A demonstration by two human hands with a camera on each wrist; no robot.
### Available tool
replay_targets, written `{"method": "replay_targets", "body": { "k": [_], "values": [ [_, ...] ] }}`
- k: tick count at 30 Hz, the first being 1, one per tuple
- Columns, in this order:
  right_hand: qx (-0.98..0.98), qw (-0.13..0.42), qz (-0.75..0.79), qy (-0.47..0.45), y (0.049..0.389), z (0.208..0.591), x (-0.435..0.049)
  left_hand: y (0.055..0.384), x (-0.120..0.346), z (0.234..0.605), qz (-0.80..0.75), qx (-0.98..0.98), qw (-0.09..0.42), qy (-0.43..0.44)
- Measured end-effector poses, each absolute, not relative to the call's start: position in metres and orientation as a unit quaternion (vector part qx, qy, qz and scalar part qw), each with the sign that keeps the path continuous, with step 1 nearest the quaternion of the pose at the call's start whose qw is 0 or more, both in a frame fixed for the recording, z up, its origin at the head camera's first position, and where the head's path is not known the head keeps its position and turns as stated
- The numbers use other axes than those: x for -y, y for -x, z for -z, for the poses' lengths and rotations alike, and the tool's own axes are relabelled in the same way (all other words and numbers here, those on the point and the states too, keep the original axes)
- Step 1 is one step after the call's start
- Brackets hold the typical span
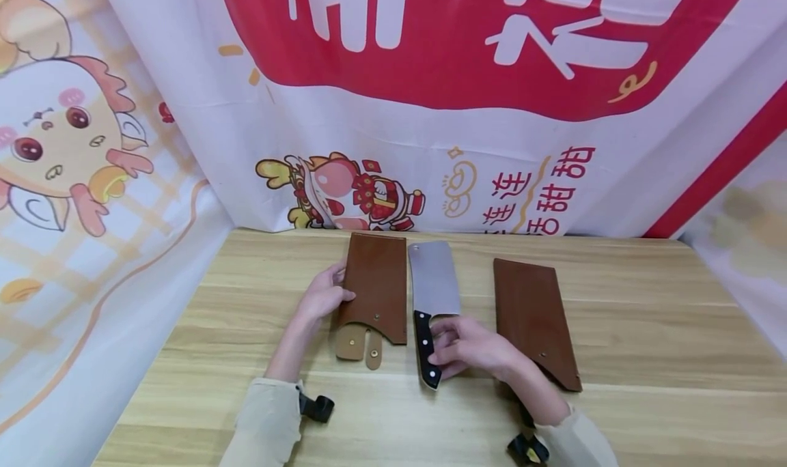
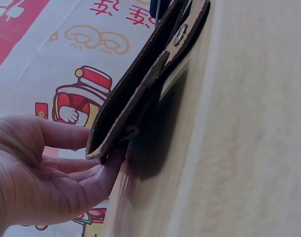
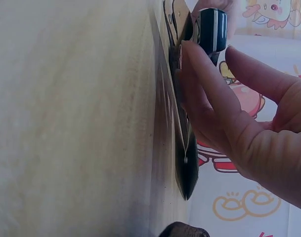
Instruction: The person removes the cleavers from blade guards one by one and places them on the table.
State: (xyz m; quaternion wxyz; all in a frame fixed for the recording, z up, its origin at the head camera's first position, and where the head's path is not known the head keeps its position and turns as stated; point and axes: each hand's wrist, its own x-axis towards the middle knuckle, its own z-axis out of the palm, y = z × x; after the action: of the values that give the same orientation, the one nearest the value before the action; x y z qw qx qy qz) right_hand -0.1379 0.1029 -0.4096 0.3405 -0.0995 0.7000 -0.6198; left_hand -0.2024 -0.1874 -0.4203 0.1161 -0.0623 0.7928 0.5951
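A brown leather knife sheath (image 1: 376,279) is at the left of the table, its tan strap tabs with snaps toward me. My left hand (image 1: 322,294) pinches its left edge; in the left wrist view, the thumb is above and the fingers (image 2: 106,175) are below, with the sheath's edge lifted off the wood. Just right of it is a cleaver (image 1: 434,279) with a broad grey blade pointing away and a black riveted handle (image 1: 425,347). My right hand (image 1: 470,344) holds that handle from the right, thumb and fingertips against it.
A second brown sheath (image 1: 533,317) lies on the wooden table (image 1: 645,317), right of the cleaver and partly behind my right forearm. Printed cloth (image 1: 215,112) hangs along the table's back edge and left side. Each wrist wears a black camera mount (image 1: 316,407).
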Motion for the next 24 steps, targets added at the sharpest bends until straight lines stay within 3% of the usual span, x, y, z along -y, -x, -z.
{"method": "replay_targets", "body": {
  "k": [24],
  "values": [
    [-0.698,0.352,0.616,0.095,0.1391,0.4097,-0.1037,0.2002,0.184,0.4208,-0.51,-0.853,0.1,0.045]
  ]
}}
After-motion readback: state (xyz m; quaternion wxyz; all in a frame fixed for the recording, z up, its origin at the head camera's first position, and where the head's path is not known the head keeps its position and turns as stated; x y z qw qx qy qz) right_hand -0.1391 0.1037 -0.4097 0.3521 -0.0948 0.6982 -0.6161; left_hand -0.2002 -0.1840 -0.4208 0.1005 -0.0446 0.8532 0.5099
